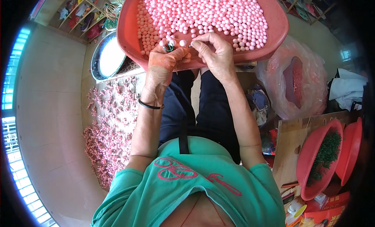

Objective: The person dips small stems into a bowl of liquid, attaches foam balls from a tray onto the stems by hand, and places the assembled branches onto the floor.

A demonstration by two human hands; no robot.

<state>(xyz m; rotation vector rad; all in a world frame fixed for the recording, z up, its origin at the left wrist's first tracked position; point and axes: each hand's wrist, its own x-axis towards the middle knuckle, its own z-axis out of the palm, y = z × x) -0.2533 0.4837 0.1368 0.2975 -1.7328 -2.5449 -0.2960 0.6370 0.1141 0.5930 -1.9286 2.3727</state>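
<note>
A wide red basin [280, 21] filled with pink balls [203, 12] lies across the top of the view. Over its near rim my left hand [166, 61], with an orange covering on the palm and fingers, is closed on a small cluster of pink balls [172, 43] with a bit of green among them. Just to the right, my right hand [215, 53] pinches thumb against forefinger beside a pink ball [183, 43]; what lies between those fingertips is too small to name. A black band circles my left wrist.
Many pink ball sprigs [113, 129] cover the floor at the left. A round basin with bright white contents [111, 57] stands beyond them. At the right are a plastic bag [312, 70], cardboard [287, 148] and a red basin [304, 168] holding green pieces [326, 156].
</note>
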